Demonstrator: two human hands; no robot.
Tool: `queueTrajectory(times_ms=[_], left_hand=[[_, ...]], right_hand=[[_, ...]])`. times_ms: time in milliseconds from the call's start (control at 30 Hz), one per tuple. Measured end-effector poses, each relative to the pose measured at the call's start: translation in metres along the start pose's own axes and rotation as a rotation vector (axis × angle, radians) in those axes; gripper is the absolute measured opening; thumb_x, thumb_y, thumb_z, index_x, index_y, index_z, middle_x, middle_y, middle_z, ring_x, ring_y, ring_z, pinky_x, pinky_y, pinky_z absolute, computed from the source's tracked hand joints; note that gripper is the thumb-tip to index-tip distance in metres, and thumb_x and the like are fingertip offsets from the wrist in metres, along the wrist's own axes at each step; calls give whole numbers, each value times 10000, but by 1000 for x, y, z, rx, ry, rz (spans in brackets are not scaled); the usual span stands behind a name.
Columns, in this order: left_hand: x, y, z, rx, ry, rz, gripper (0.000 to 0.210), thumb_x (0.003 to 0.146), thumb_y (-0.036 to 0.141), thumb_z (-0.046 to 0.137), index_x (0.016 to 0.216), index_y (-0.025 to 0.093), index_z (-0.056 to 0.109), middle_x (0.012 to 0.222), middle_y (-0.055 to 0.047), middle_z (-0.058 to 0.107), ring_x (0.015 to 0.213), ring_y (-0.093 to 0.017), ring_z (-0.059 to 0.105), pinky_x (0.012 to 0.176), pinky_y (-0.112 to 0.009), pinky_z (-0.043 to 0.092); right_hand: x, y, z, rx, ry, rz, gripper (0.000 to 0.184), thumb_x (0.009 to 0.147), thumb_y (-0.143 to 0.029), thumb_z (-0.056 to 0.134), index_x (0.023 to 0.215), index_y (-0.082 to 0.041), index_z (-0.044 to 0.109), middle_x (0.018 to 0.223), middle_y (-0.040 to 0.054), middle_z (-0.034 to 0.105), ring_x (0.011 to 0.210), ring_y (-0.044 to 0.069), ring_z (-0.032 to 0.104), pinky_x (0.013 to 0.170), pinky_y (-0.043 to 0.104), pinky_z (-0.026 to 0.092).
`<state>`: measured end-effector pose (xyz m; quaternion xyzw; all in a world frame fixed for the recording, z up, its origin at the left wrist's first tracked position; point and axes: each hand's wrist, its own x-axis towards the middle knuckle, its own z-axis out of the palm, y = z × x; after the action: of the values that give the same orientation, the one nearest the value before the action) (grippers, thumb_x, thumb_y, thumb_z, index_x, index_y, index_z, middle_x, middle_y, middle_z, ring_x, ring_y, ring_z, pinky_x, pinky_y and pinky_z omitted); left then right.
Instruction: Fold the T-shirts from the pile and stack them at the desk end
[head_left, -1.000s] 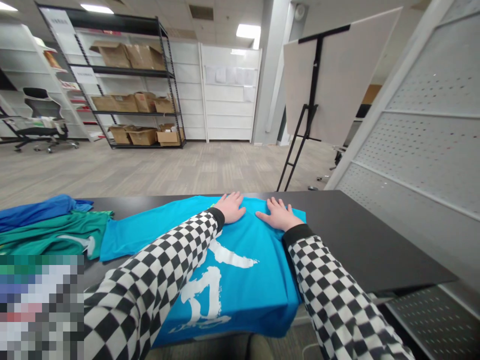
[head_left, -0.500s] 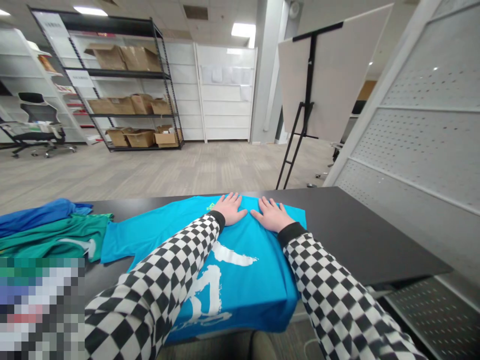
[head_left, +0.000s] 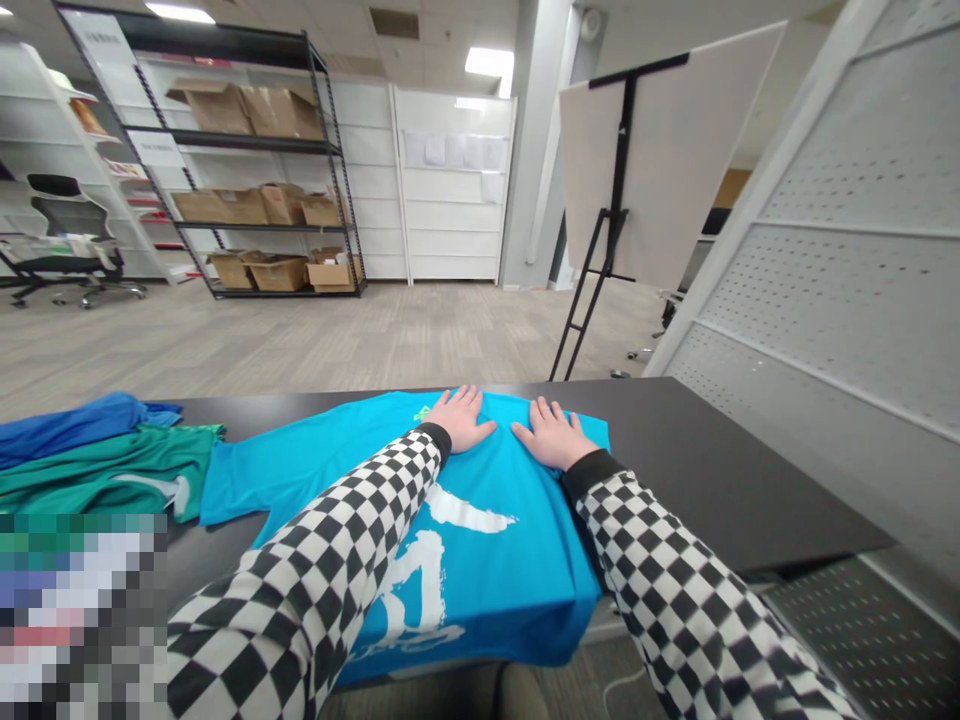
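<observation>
A bright blue T-shirt (head_left: 517,570) with white brush-style print lies spread on the dark table (head_left: 720,480), its near part hanging over the front edge. My left hand (head_left: 463,418) rests flat on the shirt's far part, fingers spread, beside a small green logo (head_left: 421,413). To its right, my right hand (head_left: 553,432) lies palm down on the same cloth with fingers apart. Neither hand grips the fabric. One sleeve of the shirt (head_left: 240,478) stretches left across the table. My checkered sleeves cover part of the print.
Green clothing (head_left: 97,470) and a darker blue garment (head_left: 67,430) lie at the table's left. A perforated grey panel (head_left: 840,270) stands along the right side. Beyond the table are an easel with a board (head_left: 660,170) and a black shelf holding cardboard boxes (head_left: 281,115).
My right hand has slid slightly to the right over the shirt, widening the space between my hands. My left hand stays almost in place.
</observation>
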<state>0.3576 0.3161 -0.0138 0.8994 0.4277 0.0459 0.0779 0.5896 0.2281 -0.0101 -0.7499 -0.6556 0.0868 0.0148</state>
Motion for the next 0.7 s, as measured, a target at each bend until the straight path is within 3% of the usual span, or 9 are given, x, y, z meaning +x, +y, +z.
queueTrajectory(times_ms=[267,467,700], left_hand=[[-2,3,-5,-4,-7,5,1017,1058,787,285,1810,101,292,1903,-177,172,1780,-339,149,1436,-583,112],[-3,3,-5,-11,-8,-5,968,1046,800,296,1823,223,268,1910,-114,188,1783,-319,142,1437,-576,108],[-2,2,-5,-19,-18,6,1008,1049,805,272,1814,149,295,1905,-154,178,1781,-341,145,1432,-585,123]], right_hand=[[0,12,0,12,10,56,1081,1052,-863,179,1851,-135,180,1919,147,108,1771,429,95,1390,710,108],[-2,28,3,3,45,67,987,1085,-781,185,1846,-153,221,1918,133,139,1768,414,132,1394,687,129],[-5,55,7,-10,84,113,1048,1071,-796,193,1828,-74,245,1903,185,161,1763,417,164,1394,674,148]])
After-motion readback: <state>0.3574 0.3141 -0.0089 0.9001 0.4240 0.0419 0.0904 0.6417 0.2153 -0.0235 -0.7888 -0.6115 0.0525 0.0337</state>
